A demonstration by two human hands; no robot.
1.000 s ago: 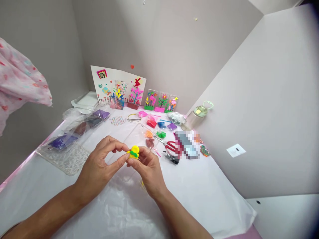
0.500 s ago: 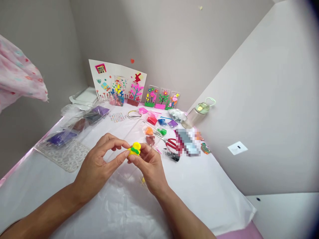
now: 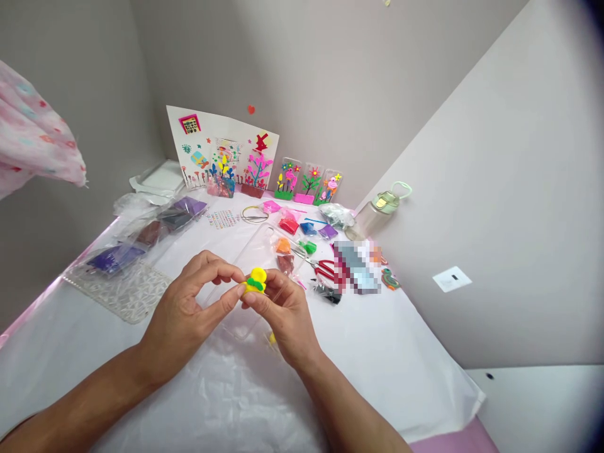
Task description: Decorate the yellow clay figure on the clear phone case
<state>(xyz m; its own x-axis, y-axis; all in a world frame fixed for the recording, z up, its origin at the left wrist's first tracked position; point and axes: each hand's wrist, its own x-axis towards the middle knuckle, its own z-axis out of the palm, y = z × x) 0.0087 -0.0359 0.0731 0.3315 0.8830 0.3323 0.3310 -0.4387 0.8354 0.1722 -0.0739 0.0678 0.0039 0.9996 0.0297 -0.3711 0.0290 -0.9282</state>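
Your white tablecloth [image 3: 387, 371] is brightly lit; the left wall [image 3: 85, 63] sits dimmer; your view's upper-right edge darkens, possibly lens vignetting.

Yellow figure [image 3: 258, 275] with a green band [image 3: 255, 285]; red-handled scissors [image 3: 325, 270]; bottle [image 3: 370, 221] clear, its lid [image 3: 385, 201] pale green; pink cloth [image 3: 38, 135] patterned with red and light-blue patches; white table cover [image 3: 377, 377]; grey wall [image 3: 330, 75]; red heart [image 3: 251, 109]; packets [image 3: 289, 225] in red, blue, orange, brown, green and purple

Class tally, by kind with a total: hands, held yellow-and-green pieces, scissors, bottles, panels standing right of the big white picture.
Left hand, right hand: 2
Yellow-and-green piece: 1
Scissors: 1
Bottle: 1
Panels: 3
Total: 8
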